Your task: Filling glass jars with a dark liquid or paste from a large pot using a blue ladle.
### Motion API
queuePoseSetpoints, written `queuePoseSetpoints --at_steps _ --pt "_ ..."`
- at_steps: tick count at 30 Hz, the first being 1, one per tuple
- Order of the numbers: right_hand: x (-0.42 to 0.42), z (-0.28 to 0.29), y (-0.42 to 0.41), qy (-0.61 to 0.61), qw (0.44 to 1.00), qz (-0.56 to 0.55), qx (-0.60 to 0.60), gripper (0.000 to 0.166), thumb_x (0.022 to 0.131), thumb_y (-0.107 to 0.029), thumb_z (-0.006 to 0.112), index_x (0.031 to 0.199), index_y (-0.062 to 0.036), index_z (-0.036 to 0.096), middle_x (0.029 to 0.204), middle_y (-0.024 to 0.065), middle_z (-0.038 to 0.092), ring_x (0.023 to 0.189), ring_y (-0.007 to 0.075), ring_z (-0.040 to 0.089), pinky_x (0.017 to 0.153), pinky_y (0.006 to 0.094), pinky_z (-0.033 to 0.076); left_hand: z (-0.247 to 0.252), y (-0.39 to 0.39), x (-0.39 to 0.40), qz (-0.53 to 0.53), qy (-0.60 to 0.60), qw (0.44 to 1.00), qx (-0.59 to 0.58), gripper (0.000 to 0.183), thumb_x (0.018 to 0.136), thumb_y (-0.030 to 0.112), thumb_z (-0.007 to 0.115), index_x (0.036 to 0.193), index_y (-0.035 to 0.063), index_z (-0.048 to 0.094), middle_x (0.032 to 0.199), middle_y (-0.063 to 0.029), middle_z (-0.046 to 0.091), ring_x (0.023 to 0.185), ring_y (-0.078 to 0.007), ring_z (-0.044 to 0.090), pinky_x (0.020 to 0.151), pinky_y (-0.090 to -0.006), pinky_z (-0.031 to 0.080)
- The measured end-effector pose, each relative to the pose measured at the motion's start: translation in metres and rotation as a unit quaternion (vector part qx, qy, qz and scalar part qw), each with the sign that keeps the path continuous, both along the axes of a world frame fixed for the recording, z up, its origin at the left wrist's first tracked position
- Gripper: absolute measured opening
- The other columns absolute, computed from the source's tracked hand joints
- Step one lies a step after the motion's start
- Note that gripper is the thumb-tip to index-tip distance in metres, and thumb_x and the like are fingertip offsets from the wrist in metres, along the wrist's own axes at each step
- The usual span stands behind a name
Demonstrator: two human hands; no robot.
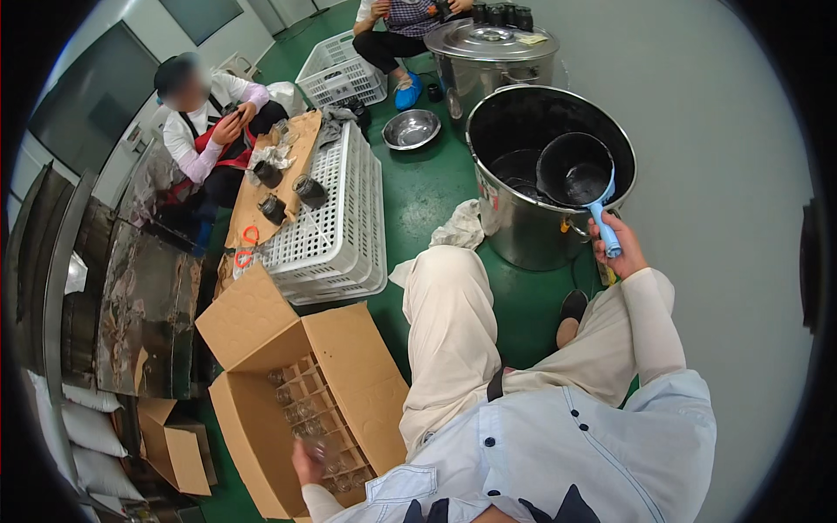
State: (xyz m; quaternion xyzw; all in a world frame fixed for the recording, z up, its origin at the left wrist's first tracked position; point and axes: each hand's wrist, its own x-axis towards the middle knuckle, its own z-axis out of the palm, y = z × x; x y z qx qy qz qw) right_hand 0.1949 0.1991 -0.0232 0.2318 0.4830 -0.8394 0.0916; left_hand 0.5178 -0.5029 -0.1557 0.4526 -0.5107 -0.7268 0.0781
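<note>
My right hand (pixel 620 246) grips the light blue handle of a dipper (pixel 575 171). Its dark-coated bowl rests at the near rim of a large stainless steel pot (pixel 543 238), over dark liquid (pixel 520 171). Low on the left, my left hand (pixel 307 463) is at an open cardboard box (pixel 245 425), with its fingers around a clear glass jar (pixel 320 450) that is blurred. Cardboard dividers (pixel 337 418) split the box into cells, where several clear glass jars (pixel 304 412) stand.
Upturned white plastic crates (pixel 350 222) carry cardboard and several dark-filled jars (pixel 310 191). Seated behind them, a person (pixel 209 131) handles a jar. Another person (pixel 409 26) sits beyond a steel basin (pixel 411 129). A lidded steel pot (pixel 490 42) holds jars on top. A cloth (pixel 458 225) lies beside my knee.
</note>
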Motion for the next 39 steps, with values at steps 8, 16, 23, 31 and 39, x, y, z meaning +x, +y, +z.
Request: queuePoseSetpoints --at_steps 8,16,23,31,39 --pt "-0.005 -0.004 -0.005 0.007 1.000 -0.013 -0.025 0.028 0.091 -0.032 0.054 0.101 -0.0059 0.054 0.075 -0.0015 0.060 0.049 0.0079 0.051 0.045 0.0210 0.037 0.050 0.108 -0.139 0.119 0.145 0.948 0.258 0.045 0.075 0.059 0.062 0.095 0.0192 0.059 0.092 -0.0056 0.062 0.084 -0.0277 0.061 0.076 -0.0486 0.043" --pt "-0.002 -0.005 -0.004 0.012 0.999 -0.013 -0.040 0.029 0.091 -0.032 0.054 0.102 -0.0049 0.055 0.074 -0.0006 0.059 0.048 0.0079 0.051 0.043 0.0202 0.037 0.047 0.177 -0.209 -0.055 0.176 0.879 0.440 0.061 0.081 0.056 0.058 0.104 0.0007 0.056 0.100 -0.0151 0.061 0.092 -0.0316 0.059 0.076 -0.0420 0.051" --pt "-0.005 0.001 -0.012 0.013 0.999 -0.021 -0.034 0.029 0.092 -0.031 0.054 0.102 -0.0042 0.054 0.073 0.0002 0.058 0.046 0.0081 0.051 0.042 0.0198 0.038 -0.003 0.142 -0.218 -0.262 0.068 0.916 0.296 0.050 0.086 0.050 0.054 0.105 0.0038 0.059 0.103 -0.0183 0.060 0.097 -0.0368 0.058 0.081 -0.0442 0.051" --pt "0.000 0.001 -0.007 0.012 0.998 -0.035 -0.046 0.029 0.092 -0.030 0.054 0.102 -0.0034 0.054 0.072 0.0008 0.059 0.046 0.0084 0.052 0.040 0.0190 0.038 0.017 0.160 -0.221 -0.357 0.081 0.841 0.398 0.053 0.088 0.052 0.051 0.124 0.0123 0.049 0.118 -0.0199 0.058 0.108 -0.0404 0.057 0.088 -0.0529 0.050" --pt "-0.004 -0.001 -0.013 -0.006 0.999 -0.024 -0.037 0.029 0.092 -0.031 0.055 0.102 -0.0037 0.055 0.073 0.0007 0.059 0.045 0.0083 0.052 0.039 0.0185 0.038 -0.002 0.165 -0.210 -0.329 0.029 0.882 0.336 0.053 0.088 0.041 0.054 0.126 0.0048 0.049 0.121 -0.0159 0.058 0.110 -0.0336 0.057 0.092 -0.0490 0.048"
